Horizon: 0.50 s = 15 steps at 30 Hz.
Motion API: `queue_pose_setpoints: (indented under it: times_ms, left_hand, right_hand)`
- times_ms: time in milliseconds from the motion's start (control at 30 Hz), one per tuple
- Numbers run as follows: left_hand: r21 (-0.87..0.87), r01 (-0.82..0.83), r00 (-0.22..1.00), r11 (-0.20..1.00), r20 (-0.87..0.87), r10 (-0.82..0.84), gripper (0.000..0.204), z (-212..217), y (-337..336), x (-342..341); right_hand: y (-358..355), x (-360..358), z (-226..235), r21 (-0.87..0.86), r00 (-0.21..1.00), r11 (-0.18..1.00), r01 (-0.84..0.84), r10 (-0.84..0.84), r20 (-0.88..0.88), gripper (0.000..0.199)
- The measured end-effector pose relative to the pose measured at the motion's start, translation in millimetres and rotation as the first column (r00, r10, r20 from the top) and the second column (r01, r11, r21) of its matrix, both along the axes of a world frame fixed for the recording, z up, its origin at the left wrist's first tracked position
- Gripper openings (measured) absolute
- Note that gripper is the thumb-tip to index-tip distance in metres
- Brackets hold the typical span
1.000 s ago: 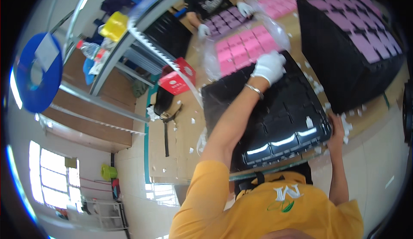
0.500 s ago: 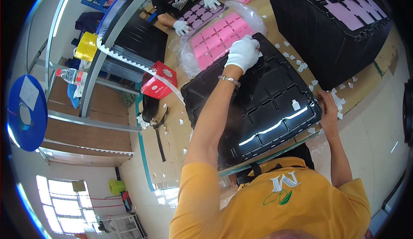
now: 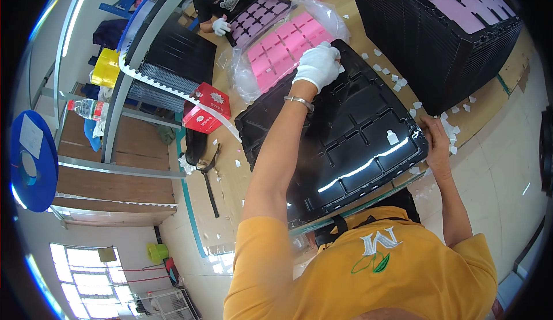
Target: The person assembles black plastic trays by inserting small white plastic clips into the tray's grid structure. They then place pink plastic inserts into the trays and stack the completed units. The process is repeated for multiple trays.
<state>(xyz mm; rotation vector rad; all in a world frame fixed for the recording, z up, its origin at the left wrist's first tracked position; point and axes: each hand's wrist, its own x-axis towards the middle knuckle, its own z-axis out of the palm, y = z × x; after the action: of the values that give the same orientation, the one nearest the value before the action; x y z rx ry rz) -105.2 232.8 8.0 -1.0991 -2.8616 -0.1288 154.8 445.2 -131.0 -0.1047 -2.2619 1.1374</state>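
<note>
Tray (image 3: 351,129) beneath gloved left hand (image 3: 318,66)

The brown bench (image 3: 229,199) carries a black tray (image 3: 357,141), a tall black stack (image 3: 415,55), a red box (image 3: 199,120); white scraps (image 3: 401,82) (small ones) lie scattered

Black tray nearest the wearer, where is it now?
Head view, right of centre: the black tray lies on the table, under the gloved left hand, red box to its left, tall black stack to its right.
</note>
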Motion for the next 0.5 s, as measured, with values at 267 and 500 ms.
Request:
queue_pose_setpoints:
  times_ms: [267,500]
  left_hand:
    - [0.17,0.005,0.996,0.985,-0.089,0.01,0.014,-9,-7,7]
    - [0.459,0.004,0.983,0.888,-0.163,0.08,0.012,-20,-32,12]
  right_hand:
    - [0,-4,0,0.017,0.999,1.0,0.021,-0.02,-0.048,0.037]
    - [0,-4,0,-0.003,0.998,1.0,0.017,-0.017,-0.058,0.037]
